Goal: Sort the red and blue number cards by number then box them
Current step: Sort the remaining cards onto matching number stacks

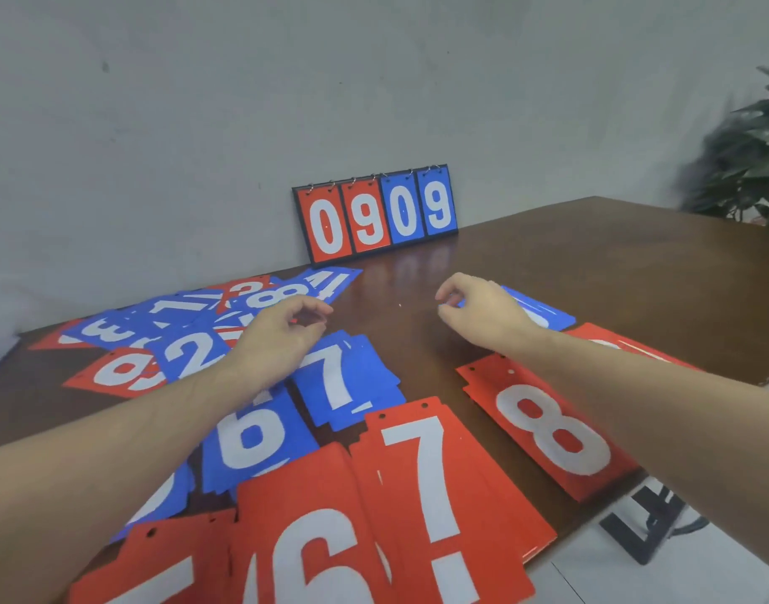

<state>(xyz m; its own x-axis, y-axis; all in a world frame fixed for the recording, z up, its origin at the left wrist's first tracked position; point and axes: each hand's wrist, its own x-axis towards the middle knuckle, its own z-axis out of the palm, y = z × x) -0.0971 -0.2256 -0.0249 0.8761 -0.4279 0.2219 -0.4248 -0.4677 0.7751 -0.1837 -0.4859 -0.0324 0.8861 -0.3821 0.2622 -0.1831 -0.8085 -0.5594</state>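
Both hands hover loosely curled and empty, left hand [282,337] near the jumbled heap of unsorted red and blue plastic number cards [164,337], right hand [478,311] over the flat blue card [544,313]; best lift one card at a time.

1. Right forearm covers the red card [626,346] behind the red 8 — digit unreadable.
2. Blue card [544,311] past the right hand [483,307]: number mostly hidden.
3. Bottom-left red card [156,568] cut by the frame edge.
4. Plant [748,159] blurred, clipped at right.
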